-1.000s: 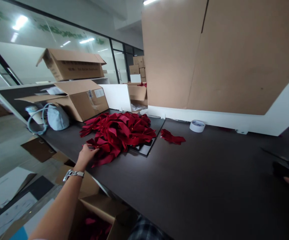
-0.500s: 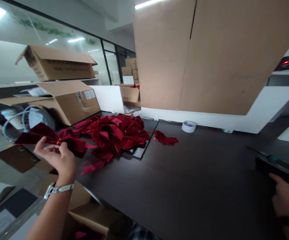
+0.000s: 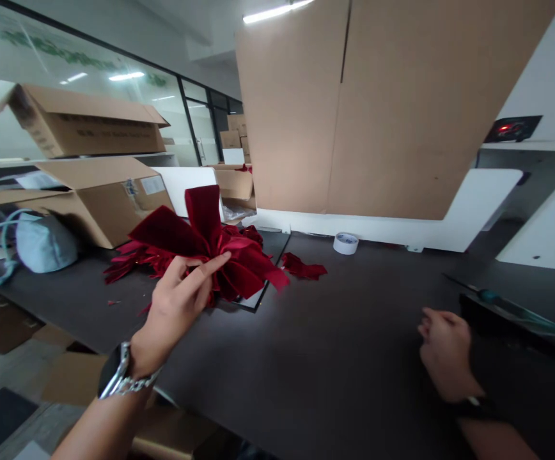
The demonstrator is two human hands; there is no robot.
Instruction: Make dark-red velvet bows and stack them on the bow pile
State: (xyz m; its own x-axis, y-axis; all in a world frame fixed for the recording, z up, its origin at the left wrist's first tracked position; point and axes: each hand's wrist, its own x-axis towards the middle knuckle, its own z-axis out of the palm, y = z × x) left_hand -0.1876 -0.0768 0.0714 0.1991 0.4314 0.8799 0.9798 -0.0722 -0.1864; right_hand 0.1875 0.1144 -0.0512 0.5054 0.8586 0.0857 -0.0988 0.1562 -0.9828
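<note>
My left hand is raised above the dark table, its fingers closed on a dark red velvet bow held up in front of me. Behind the bow lies a pile of red bows on the table's left part. One small red bow piece lies apart, to the right of the pile. My right hand hovers low over the table at the right with its fingers curled loosely, holding nothing that I can see. A long teal-handled tool lies just beyond it.
A roll of white tape sits near the white partition. Open cardboard boxes and a pale blue bag stand at the table's left end. A tall cardboard sheet rises behind the table. More boxes sit on the floor below.
My left hand took a bow from the pile, lifted it and carried it rightward toward the middle. My right hand came into view from the right edge over the table.
</note>
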